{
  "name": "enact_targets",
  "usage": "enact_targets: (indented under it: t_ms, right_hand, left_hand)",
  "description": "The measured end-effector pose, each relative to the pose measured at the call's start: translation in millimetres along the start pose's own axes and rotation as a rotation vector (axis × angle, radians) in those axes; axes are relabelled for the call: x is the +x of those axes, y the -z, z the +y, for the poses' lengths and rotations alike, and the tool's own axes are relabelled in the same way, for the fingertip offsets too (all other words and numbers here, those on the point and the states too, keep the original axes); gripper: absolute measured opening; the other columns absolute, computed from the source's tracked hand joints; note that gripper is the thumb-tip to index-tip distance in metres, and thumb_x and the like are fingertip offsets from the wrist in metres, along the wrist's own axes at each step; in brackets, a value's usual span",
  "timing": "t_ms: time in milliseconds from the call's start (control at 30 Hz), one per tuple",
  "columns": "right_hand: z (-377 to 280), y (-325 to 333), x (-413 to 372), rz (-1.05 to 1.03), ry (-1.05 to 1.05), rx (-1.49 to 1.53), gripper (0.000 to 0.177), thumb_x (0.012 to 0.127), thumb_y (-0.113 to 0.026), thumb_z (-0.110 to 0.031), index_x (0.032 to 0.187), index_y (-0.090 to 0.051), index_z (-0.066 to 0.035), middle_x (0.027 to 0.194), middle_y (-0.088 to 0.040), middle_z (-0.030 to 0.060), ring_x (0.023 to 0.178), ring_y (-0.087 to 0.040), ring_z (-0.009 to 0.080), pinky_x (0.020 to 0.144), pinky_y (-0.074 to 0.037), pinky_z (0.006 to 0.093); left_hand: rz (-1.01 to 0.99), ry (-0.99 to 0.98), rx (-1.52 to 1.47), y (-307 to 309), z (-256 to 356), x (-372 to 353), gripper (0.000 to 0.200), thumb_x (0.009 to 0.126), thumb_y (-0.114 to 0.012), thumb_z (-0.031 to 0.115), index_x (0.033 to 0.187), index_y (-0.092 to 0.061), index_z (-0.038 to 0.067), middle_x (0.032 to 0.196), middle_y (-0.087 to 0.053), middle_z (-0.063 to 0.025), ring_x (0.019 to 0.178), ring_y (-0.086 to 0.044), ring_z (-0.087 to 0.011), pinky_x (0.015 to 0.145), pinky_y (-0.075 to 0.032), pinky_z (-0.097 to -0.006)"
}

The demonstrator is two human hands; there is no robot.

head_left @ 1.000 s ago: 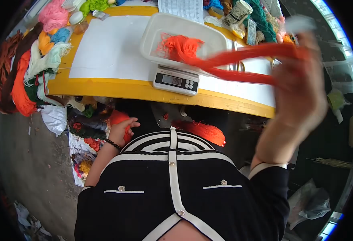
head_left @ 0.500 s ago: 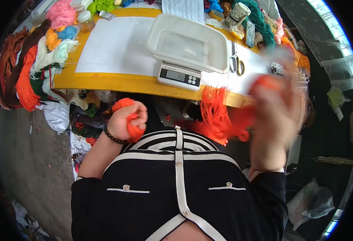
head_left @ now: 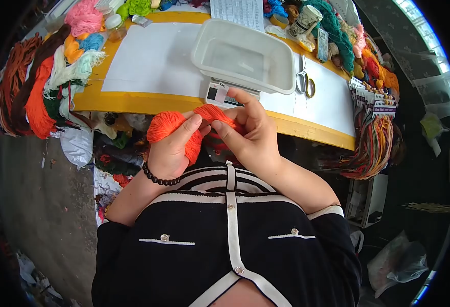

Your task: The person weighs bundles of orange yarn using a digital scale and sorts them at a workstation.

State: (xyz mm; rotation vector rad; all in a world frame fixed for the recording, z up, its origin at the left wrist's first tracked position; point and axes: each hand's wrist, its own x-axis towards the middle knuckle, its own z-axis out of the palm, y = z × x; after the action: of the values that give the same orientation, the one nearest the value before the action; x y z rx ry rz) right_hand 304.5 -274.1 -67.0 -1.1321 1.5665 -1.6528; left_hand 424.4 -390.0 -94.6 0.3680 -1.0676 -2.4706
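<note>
My left hand (head_left: pixel 167 156), with a dark beaded bracelet at its wrist, is closed round a bundle of bright orange-red yarn (head_left: pixel 163 127). Beside it, my right hand (head_left: pixel 253 130) pinches the folded upper end of the same yarn between thumb and fingers. Both hands are close together in front of the table's front edge, above my lap. Just behind my right fingers stands a white digital scale (head_left: pixel 211 97), its display partly hidden. A clear plastic tub (head_left: pixel 288 77) sits on top of the scale.
Scissors (head_left: pixel 301 82) lie right of the tub on white paper. Yellow edging (head_left: pixel 133 100) runs along the table front. Coloured yarn hanks (head_left: pixel 38 110) hang at the left. Carded thread skeins (head_left: pixel 376 133) hang at the right corner. A plastic bag (head_left: pixel 399 261) lies on the floor.
My right hand has come in from the right to meet my left hand at the yarn. The loose red strands no longer spread out between the hands.
</note>
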Motion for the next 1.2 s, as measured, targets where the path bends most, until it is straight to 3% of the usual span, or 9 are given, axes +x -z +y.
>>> enact_targets:
  t_ms: [700,800,867,933,967,1033,1067,1133,1200]
  right_hand:
    - [7.4,18.3,-1.1,0.068,-0.077,-0.015,0.05,0.085,-0.059,0.006,0.129,-0.038,-0.002,0.088,-0.063,0.0057,0.078,-0.057,0.0064,0.069,-0.046,0.0181]
    - [7.9,49.1,-5.6,0.177,-0.061,-0.052,0.051,0.084,-0.061,0.005,0.129,-0.039,-0.002,0.086,-0.063,0.0042,0.074,-0.056,0.0051,0.065,-0.043,0.017]
    - [1.5,77.1,-9.4,0.247,-0.089,-0.149,0.05,0.084,-0.061,0.005,0.129,-0.04,-0.001,0.086,-0.064,0.0057,0.074,-0.058,0.0059,0.066,-0.044,0.0172]
    - [4.4,106.0,-13.1,0.355,-0.068,-0.24,0.049,0.084,-0.061,0.005,0.128,-0.041,0.0,0.089,-0.066,0.0081,0.077,-0.06,0.0071,0.067,-0.044,0.0175]
    - [7.0,120.9,-15.6,0.418,-0.034,-0.24,0.049,0.084,-0.061,0.005,0.129,-0.041,0.0,0.09,-0.066,0.009,0.078,-0.06,0.0075,0.067,-0.045,0.0177]
    - [6.8,139.7,-18.5,0.522,0.015,-0.278,0.05,0.084,-0.061,0.003,0.129,-0.04,0.0,0.089,-0.066,0.0094,0.076,-0.06,0.007,0.065,-0.044,0.0174]
    - [3.4,143.6,-18.2,0.564,0.031,-0.318,0.05,0.084,-0.061,0.002,0.129,-0.04,-0.001,0.086,-0.066,0.009,0.073,-0.059,0.006,0.063,-0.044,0.0169]
    - [-4.1,135.1,-16.0,0.485,0.0,-0.362,0.051,0.084,-0.061,0.003,0.13,-0.039,-0.002,0.086,-0.066,0.0076,0.067,-0.056,0.0059,0.06,-0.044,0.0173]
    - [-14.7,106.2,-11.9,0.284,-0.188,-0.209,0.056,0.085,-0.061,0.0,0.134,-0.035,-0.003,0.086,-0.065,0.0065,0.071,-0.058,0.007,0.066,-0.045,0.0178]
  left_hand:
    - [0.228,-0.141,-0.166,35.4,29.2,5.4,0.011,0.087,-0.051,0.011,0.085,-0.056,0.001,0.083,-0.06,-0.012,0.078,-0.058,-0.0209,0.073,-0.048,-0.0318]
    - [0.187,-0.472,0.15,117.2,97.8,-10.1,0.018,0.09,-0.043,0.015,0.091,-0.056,0.003,0.084,-0.059,-0.0073,0.078,-0.056,-0.0182,0.073,-0.046,-0.0324]
    - [0.073,-0.376,-0.614,191.8,149.2,-41.4,0.025,0.084,-0.049,0.0,0.109,-0.055,0.001,0.104,-0.06,-0.007,0.09,-0.059,-0.016,0.084,-0.048,-0.031]
    - [0.635,-0.686,-0.184,259.8,185.5,-72.6,0.025,0.085,-0.043,-0.001,0.108,-0.053,-0.004,0.102,-0.06,-0.0147,0.082,-0.061,-0.0182,0.068,-0.05,-0.0287]
    - [0.255,-0.56,-0.839,299.2,206.1,-101.8,0.028,0.084,-0.04,-0.003,0.107,-0.054,-0.005,0.098,-0.061,-0.0153,0.075,-0.06,-0.0187,0.065,-0.049,-0.0283]
    - [0.288,-0.638,-0.814,377.9,223.3,-153.5,0.03,0.082,-0.037,-0.003,0.107,-0.054,-0.006,0.101,-0.063,-0.0154,0.076,-0.058,-0.0164,0.073,-0.049,-0.0287]
    - [0.678,-0.838,-0.683,335.7,221.1,-145.9,0.031,0.082,-0.039,-0.002,0.11,-0.053,-0.005,0.102,-0.064,-0.0126,0.071,-0.056,-0.0134,0.072,-0.048,-0.0269]
    - [0.666,-0.789,-0.524,302.7,194.5,-139.6,0.031,0.084,-0.044,0.002,0.113,-0.053,-0.002,0.104,-0.065,-0.0088,0.065,-0.053,-0.01,0.068,-0.047,-0.0249]
    - [0.199,-0.39,-0.512,248.2,156.3,-118.5,0.029,0.087,-0.047,0.007,0.115,-0.054,0.002,0.096,-0.065,-0.0016,0.061,-0.05,-0.0073,0.063,-0.044,-0.0219]
